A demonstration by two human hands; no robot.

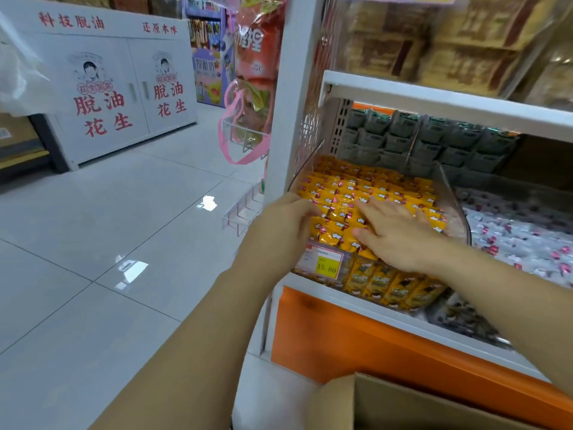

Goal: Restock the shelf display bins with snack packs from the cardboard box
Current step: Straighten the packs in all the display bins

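A clear plastic display bin (pixel 455 212) on the shelf is filled with rows of small yellow snack packs (pixel 366 187). My right hand (pixel 393 231) lies flat on the packs near the bin's front, fingers straight and spread. At the bin's left front corner my left hand (pixel 285 221) touches the packs with its fingers bent over them; whether it holds one I cannot tell. The open cardboard box (pixel 403 405) sits at the bottom of the view, below my arms, and its inside is hidden.
A yellow price tag (pixel 322 262) reading 15.80 hangs on the bin front. A neighbouring bin of white and pink packs (pixel 521 231) is at the right. Grey-green packs (pixel 434 141) stand behind. The orange shelf base (pixel 372 336) is below. A tiled aisle (pixel 108 243) opens to the left.
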